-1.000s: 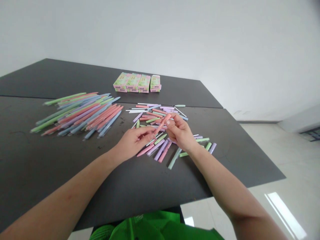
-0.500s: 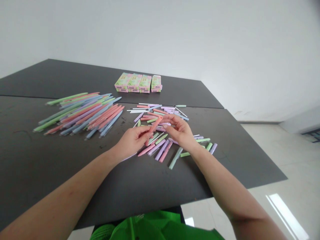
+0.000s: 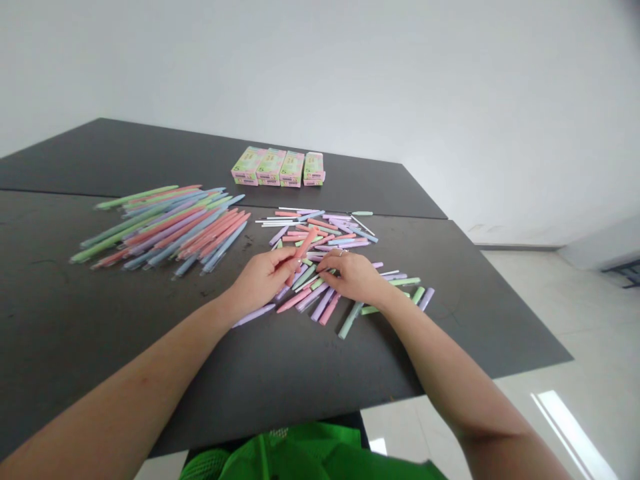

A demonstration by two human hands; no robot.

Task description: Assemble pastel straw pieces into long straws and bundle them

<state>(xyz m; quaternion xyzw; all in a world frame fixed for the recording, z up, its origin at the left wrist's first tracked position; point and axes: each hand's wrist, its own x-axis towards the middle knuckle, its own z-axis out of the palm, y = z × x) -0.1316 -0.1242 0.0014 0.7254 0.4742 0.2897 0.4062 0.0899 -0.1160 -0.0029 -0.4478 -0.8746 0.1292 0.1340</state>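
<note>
My left hand (image 3: 269,279) pinches a coral pen barrel (image 3: 307,244), tilted with its far end up. Over the right part of the loose pen parts, my right hand (image 3: 353,272) reaches down with curled, closed fingers. Its fingertips meet the end of a slim white pen refill (image 3: 306,283) in the pile; whether they grip it is hidden. Around both hands lie pastel barrels and caps, among them a pink pen piece (image 3: 294,300), a purple barrel (image 3: 323,304) and a grey-green barrel (image 3: 351,321). A purple pen piece (image 3: 255,315) lies beside my left wrist.
Assembled-looking pastel pens (image 3: 165,230) form a large heap on the left of the dark table (image 3: 280,380). Several pink-green boxes (image 3: 270,167) stand in a row behind. White refills (image 3: 280,223) lie at the pile's back. A white wall is beyond the table.
My right hand has left the coral barrel and moved down into the pen parts. My left hand has drawn slightly left, still holding the barrel.
</note>
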